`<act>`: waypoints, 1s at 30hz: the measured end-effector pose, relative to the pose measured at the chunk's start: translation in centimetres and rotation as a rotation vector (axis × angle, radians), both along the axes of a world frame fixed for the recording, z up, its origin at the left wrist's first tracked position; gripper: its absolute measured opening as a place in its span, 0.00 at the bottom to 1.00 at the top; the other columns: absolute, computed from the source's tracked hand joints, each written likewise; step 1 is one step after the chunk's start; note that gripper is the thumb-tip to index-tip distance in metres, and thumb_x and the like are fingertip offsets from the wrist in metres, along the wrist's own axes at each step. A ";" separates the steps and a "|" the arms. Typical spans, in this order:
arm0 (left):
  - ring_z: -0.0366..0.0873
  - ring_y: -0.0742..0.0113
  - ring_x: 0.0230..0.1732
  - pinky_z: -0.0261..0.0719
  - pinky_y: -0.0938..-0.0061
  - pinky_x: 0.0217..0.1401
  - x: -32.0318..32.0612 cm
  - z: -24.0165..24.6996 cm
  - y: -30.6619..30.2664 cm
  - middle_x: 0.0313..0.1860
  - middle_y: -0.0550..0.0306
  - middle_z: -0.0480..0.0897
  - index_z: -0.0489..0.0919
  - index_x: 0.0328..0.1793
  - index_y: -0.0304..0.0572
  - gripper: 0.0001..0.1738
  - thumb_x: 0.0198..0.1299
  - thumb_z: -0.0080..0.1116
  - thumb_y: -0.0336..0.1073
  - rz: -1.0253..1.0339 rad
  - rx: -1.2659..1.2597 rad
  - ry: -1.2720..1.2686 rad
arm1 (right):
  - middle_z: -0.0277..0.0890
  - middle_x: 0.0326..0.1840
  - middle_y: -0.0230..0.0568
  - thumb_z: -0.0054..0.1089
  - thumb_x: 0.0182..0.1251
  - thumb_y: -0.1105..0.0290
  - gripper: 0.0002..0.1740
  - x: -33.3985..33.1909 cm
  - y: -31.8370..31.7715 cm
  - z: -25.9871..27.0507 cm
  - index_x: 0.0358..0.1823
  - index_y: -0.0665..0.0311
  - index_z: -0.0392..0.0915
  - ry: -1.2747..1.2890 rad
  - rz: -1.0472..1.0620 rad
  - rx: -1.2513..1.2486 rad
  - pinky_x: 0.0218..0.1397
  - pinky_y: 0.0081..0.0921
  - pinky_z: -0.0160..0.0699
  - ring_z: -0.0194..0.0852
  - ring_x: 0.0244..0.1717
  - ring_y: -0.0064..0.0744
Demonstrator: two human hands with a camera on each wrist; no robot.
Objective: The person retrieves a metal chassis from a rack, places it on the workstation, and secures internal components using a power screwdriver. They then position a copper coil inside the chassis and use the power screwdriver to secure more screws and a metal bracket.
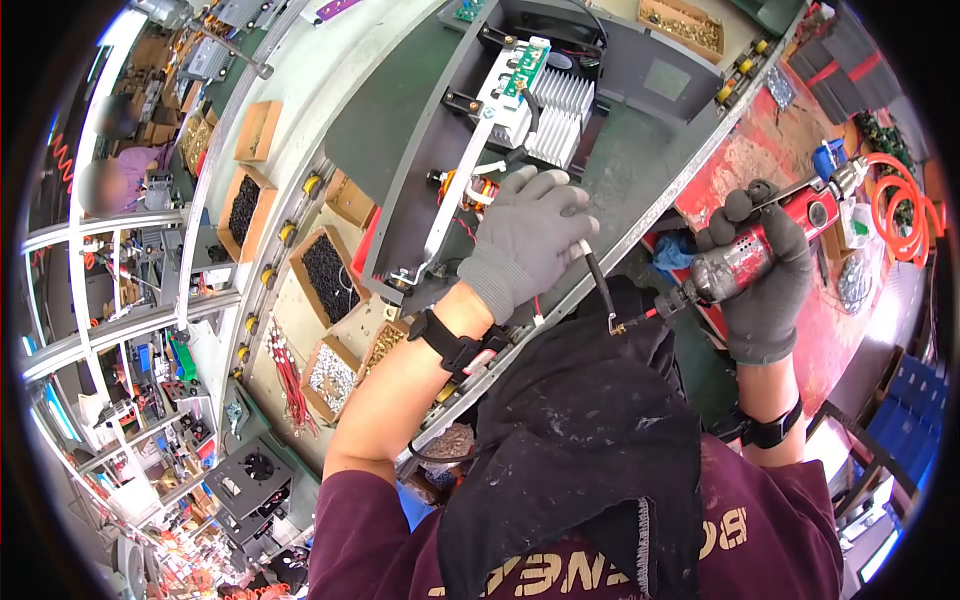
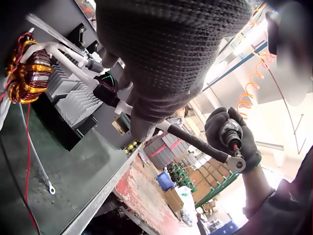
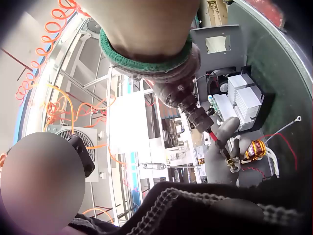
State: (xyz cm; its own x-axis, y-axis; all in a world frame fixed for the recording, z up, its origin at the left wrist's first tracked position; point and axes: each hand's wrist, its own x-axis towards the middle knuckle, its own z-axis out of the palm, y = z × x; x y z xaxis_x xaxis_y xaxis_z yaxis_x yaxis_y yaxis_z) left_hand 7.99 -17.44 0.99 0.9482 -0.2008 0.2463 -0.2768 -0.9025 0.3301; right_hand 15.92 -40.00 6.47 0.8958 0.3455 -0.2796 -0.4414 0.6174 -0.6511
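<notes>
My gloved left hand (image 1: 535, 235) pinches a black-sleeved cable (image 1: 598, 275) beside the open grey housing (image 1: 640, 135). In the left wrist view, a ring terminal (image 2: 237, 164) ends this cable, which runs past the left fingers toward the finned heatsink (image 2: 80, 100). My gloved right hand (image 1: 765, 290) grips a red and metal power driver (image 1: 735, 262), its bit pointing at the terminal end. The right wrist view has the driver's chuck (image 3: 199, 119) angled toward brass-coloured hardware at the terminal (image 3: 233, 165); whether they touch I cannot tell. A copper-wound coil (image 2: 32, 73) lies near the left hand.
Boxes of black parts (image 1: 327, 272) and silvery parts (image 1: 332, 378) stand left of the housing, near red wires (image 1: 288, 375). A red worktable (image 1: 740, 150) lies on the right, with a coiled orange hose (image 1: 900, 215) by its far edge. Another ring-ended lead (image 2: 51, 187) hangs by the housing.
</notes>
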 end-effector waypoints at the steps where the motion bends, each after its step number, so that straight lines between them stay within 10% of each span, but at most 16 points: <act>1: 0.74 0.59 0.58 0.68 0.60 0.61 0.2 -0.1 0.0 0.47 0.65 0.81 0.83 0.41 0.56 0.14 0.44 0.68 0.39 0.008 -0.030 -0.026 | 0.77 0.36 0.39 0.54 0.62 0.65 0.13 0.0 0.1 0.0 0.45 0.62 0.71 0.011 -0.008 -0.006 0.31 0.36 0.81 0.77 0.32 0.35; 10: 0.79 0.63 0.33 0.76 0.70 0.31 3.0 1.1 0.3 0.33 0.66 0.82 0.83 0.38 0.54 0.09 0.49 0.63 0.33 0.205 -0.078 -0.110 | 0.75 0.37 0.40 0.56 0.60 0.66 0.16 3.1 1.7 1.2 0.48 0.63 0.71 -0.096 0.123 0.002 0.37 0.35 0.78 0.75 0.34 0.36; 30: 0.80 0.68 0.34 0.76 0.74 0.30 4.2 1.0 0.6 0.35 0.69 0.83 0.83 0.38 0.56 0.11 0.46 0.64 0.34 0.341 -0.101 -0.264 | 0.72 0.37 0.40 0.53 0.65 0.63 0.16 10.0 3.0 3.6 0.49 0.65 0.71 -0.175 0.230 0.101 0.38 0.33 0.76 0.68 0.36 0.35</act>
State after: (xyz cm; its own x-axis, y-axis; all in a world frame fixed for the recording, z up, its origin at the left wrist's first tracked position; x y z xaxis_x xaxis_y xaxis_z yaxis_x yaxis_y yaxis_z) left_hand 12.20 -16.87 2.02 0.8580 0.1499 0.4912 -0.0558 -0.9236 0.3792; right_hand 25.95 -36.97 10.12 0.8227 0.5626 -0.0820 -0.4633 0.5797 -0.6703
